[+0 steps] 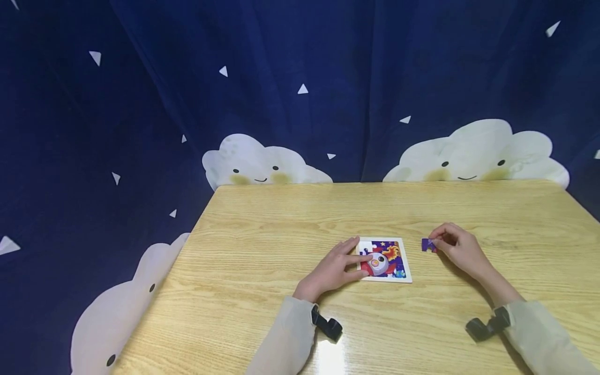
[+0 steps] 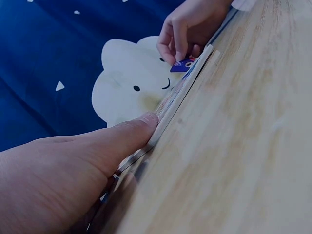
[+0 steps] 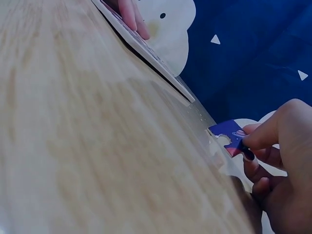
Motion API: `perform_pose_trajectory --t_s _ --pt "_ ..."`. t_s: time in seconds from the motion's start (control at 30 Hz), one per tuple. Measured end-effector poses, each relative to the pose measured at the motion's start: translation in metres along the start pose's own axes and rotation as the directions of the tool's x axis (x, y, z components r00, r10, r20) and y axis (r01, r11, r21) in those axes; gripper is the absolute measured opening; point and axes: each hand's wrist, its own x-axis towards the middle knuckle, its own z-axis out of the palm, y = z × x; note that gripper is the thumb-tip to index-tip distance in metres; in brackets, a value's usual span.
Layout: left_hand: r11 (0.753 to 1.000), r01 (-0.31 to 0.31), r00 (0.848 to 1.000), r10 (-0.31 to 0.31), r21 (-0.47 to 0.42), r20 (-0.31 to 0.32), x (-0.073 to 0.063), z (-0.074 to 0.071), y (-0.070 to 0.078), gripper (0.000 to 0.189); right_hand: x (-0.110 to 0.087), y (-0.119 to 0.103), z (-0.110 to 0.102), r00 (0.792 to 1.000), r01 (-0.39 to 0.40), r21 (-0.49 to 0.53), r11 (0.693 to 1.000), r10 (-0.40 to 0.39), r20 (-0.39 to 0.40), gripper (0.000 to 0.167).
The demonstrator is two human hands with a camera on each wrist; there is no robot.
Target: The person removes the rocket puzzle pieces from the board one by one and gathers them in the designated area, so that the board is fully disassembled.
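Note:
A small jigsaw puzzle in a white frame lies on the table, its picture a rounded white-and-red figure on purple with orange flames. At its upper left corner a bare white patch of the backing shows. My left hand rests on the puzzle's left side, fingers spread over the picture; in the left wrist view its thumb touches the frame's edge. To the right of the frame, my right hand pinches a purple puzzle piece between thumb and fingers. The piece is apart from the frame.
The wooden table spreads around both hands. Behind it hangs a dark blue curtain with white triangles and smiling clouds. Black straps with small devices sit on both wrists, over beige sleeves.

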Motion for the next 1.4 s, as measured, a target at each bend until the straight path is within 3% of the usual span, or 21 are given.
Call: perform_pose_trajectory --t_s 0.37,0.87,1.23,1.4 --pt "1.0 0.0 1.0 0.0 -0.006 -0.002 0.0 0.0 -0.001 0.044 0.003 0.004 -0.002 0.998 0.051 -0.031 0.998 -0.05 0.042 0.009" --pt "1.0 0.009 1.0 -0.009 -0.015 0.011 0.0 -0.001 0.001 0.045 0.011 0.002 -0.003 0.985 -0.022 -0.055 0.998 0.031 0.172 0.01" --pt "1.0 0.012 1.0 -0.012 -0.012 0.013 0.0 -0.002 0.001 0.044 0.013 0.005 -0.001 0.986 0.044 -0.069 0.997 -0.033 0.162 0.01" --pt "1.0 0.014 1.0 -0.014 -0.009 0.013 0.0 -0.002 0.001 0.045 0.012 0.006 -0.002 0.988 0.007 -0.07 0.997 0.004 0.155 0.01"
